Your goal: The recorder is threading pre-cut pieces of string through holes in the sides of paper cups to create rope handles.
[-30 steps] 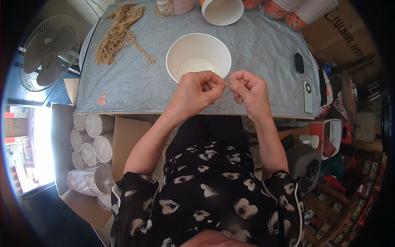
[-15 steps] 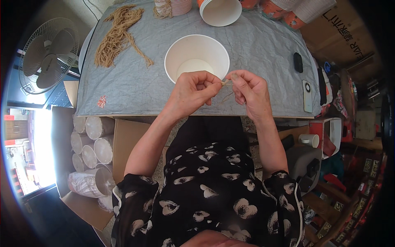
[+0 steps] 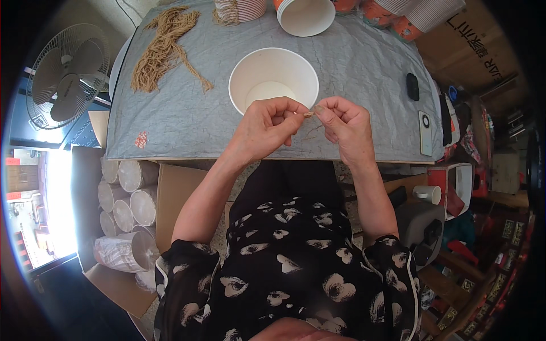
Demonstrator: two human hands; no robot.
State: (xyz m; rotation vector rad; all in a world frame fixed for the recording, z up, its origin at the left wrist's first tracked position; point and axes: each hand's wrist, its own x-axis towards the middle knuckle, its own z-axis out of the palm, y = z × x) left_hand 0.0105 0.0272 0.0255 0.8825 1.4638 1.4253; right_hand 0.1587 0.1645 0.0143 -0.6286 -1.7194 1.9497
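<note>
My left hand (image 3: 272,126) and my right hand (image 3: 346,126) meet at the near rim of a white paper bucket (image 3: 242,79), whose open mouth faces me. Between my pinched fingertips runs a short piece of tan twine (image 3: 309,114); a loose end hangs below, between the hands. Thumb and forefinger of each hand are closed on it. Part of the bucket's near rim is hidden behind my left hand. Toward the far left of the table lies a loose bundle of tan twine (image 3: 162,51), one strand trailing toward the bucket.
At the table's far edge stand stacked white buckets (image 3: 307,20) and a striped stack (image 3: 247,10) with twine on it. A phone (image 3: 425,133) and a black object (image 3: 412,86) lie at the right. Wrapped cup stacks (image 3: 131,207) fill a carton at lower left, below a fan (image 3: 68,77).
My right fingertips have drawn in slightly toward the left ones, and the visible twine between them has shortened. The bucket has shifted very slightly to the right.
</note>
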